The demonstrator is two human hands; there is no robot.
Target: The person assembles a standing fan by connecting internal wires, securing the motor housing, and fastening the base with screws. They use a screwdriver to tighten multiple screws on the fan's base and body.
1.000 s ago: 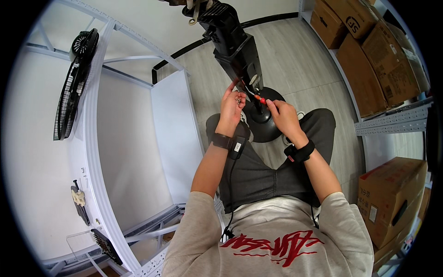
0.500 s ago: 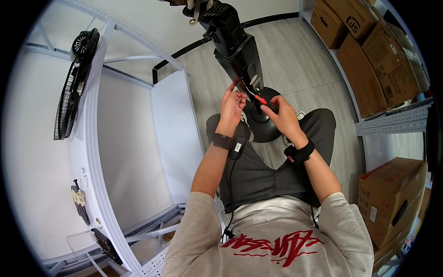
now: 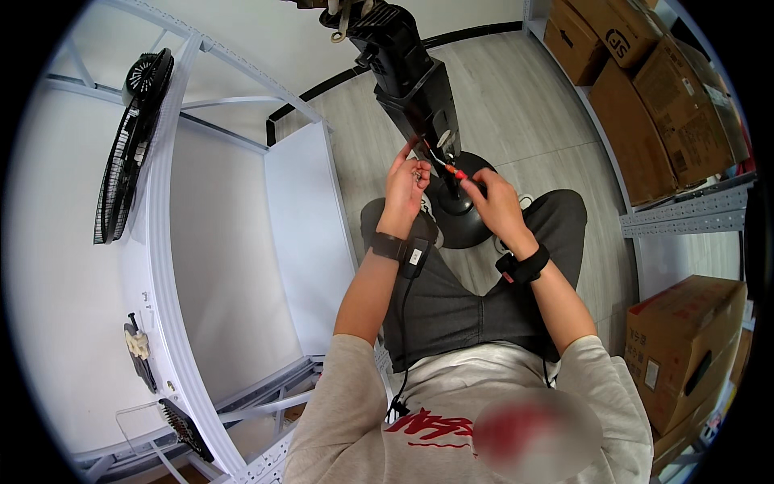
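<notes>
A tall black housing (image 3: 415, 101), which looks like the column of a standing fan, rises between my knees from a round black base (image 3: 468, 230). My left hand (image 3: 407, 184) is at its lower left side. The index finger stretches up against the housing, while the other fingers curl in around something small that I cannot make out. A screwdriver (image 3: 457, 173) with a red-orange handle slants up to the housing's lower end, its shaft pointing up-left. My right hand (image 3: 498, 202) has thumb and fingers at the handle's rear end. The screwdriver's tip is hard to see.
To the left stands a white shelf rack (image 3: 189, 323) with a black fan grille (image 3: 121, 173), a cream-and-black item (image 3: 139, 347) and a black bristled piece (image 3: 185, 427) on it. Cardboard boxes (image 3: 629, 137) fill shelves at right; another carton (image 3: 685, 347) is nearer.
My right hand's fingers have shifted slightly at the screwdriver's handle, opening a little. My left hand and the housing stay in place.
</notes>
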